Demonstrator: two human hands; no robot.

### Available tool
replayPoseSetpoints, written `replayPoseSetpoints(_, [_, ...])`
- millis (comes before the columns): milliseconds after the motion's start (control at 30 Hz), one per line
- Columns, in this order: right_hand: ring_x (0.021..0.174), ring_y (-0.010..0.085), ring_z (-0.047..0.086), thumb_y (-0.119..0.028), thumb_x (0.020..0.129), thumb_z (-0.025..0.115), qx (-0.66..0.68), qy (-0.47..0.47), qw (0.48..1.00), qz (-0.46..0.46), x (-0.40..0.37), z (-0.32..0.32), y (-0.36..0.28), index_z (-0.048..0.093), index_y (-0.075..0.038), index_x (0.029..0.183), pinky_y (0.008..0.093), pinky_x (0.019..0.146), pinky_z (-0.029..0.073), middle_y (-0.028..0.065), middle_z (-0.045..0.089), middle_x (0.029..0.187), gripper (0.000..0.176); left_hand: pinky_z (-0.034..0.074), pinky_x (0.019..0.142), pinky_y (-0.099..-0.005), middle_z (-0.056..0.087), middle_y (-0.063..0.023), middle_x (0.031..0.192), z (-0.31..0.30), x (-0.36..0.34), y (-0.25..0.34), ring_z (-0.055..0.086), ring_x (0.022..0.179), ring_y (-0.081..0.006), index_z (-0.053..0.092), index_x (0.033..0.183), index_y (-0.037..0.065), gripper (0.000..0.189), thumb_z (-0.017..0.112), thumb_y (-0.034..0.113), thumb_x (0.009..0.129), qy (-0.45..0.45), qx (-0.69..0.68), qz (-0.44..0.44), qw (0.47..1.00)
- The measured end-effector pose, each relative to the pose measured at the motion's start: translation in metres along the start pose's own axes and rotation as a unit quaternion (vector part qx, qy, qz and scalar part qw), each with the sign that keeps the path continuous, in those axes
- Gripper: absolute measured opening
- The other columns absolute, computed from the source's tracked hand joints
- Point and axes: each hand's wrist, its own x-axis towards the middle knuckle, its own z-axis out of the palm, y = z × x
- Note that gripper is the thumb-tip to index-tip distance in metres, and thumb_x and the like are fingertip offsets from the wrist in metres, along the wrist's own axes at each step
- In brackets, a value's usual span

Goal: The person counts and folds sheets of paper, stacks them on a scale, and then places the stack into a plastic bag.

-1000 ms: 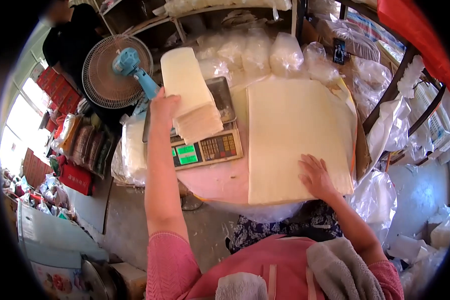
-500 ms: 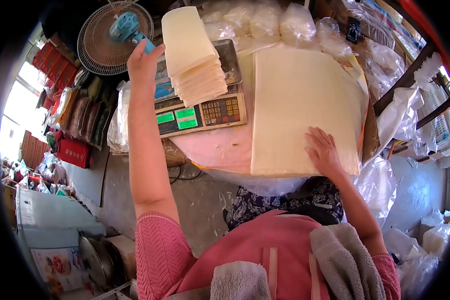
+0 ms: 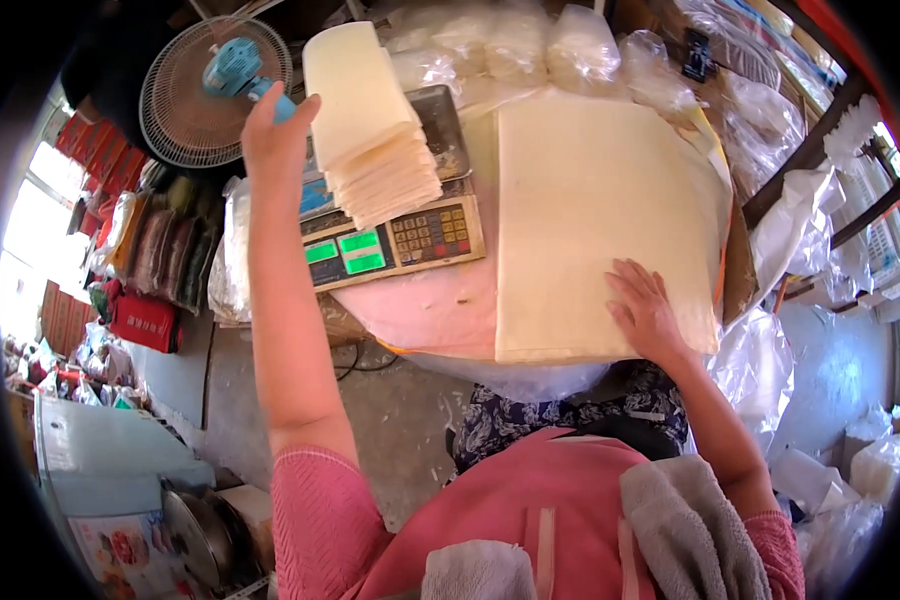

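Observation:
My left hand [image 3: 276,138] reaches forward to the fan [image 3: 238,66], its fingers and thumb around the blue neck; part of the grip is hidden. Just right of it, a folded stack of thin cream sheets [image 3: 362,105] lies on the digital scale [image 3: 390,242], its layered ends hanging over the keypad side. My right hand [image 3: 648,315] rests flat with spread fingers on the near right part of a large pile of cream sheets [image 3: 590,210]. Green displays are lit on the scale, but their digits are too blurred to read.
Clear plastic bags of sheets [image 3: 515,45] line the table's back edge. A pink cloth [image 3: 420,315] covers the table between scale and pile. More plastic wrap [image 3: 755,375] hangs at the right. Coloured bundles [image 3: 165,235] and a red bag [image 3: 145,318] stand at left.
The whole view has shifted slightly, so the scale, fan and sheets appear a little lower and farther left. Both hands keep their places on the fan and the large pile.

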Motion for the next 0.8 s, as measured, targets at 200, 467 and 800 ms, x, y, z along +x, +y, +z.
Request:
replayPoseSetpoints(200, [0.116,0.028,0.051,-0.019,0.085,0.063,0.11,-0.058,0.991,-0.055,0.005,-0.019,-0.031,0.061,-0.005,0.11,0.0514,0.103,0.031,0.0088,0.059,0.116,0.029,0.039,0.097,-0.0342,0.056,-0.0127,0.126,0.01,-0.047,0.022,0.054,0.112,-0.022,0.06,0.119,0.004,0.045,0.069,0.019,0.078,0.052,0.037,0.159,0.985])
replayPoseSetpoints(467, [0.106,0.0194,0.055,-0.027,0.086,0.058,-0.083,-0.139,0.956,-0.243,0.017,0.0,-0.06,0.061,-0.011,0.099,0.0553,0.106,0.027,0.0032,0.06,0.096,0.02,0.037,0.101,-0.035,0.056,-0.0138,0.124,0.049,-0.164,0.0,0.052,0.117,-0.0259,0.057,0.118,0.0,0.036,0.063,0.014,0.085,-0.045,-0.012,0.163,0.986])
replayPoseSetpoints(800, [0.076,0.0211,0.061,-0.016,0.081,0.056,-0.022,-0.138,0.964,-0.225,0.027,-0.003,-0.061,0.057,-0.009,0.075,0.0409,0.085,0.045,0.0038,0.058,0.075,0.01,0.048,0.082,-0.0326,0.064,-0.0123,0.096,0.062,-0.241,-0.008,0.061,0.091,-0.0253,0.064,0.092,0.0,0.028,0.049,-0.012,0.071,-0.165,-0.05,0.138,0.975])
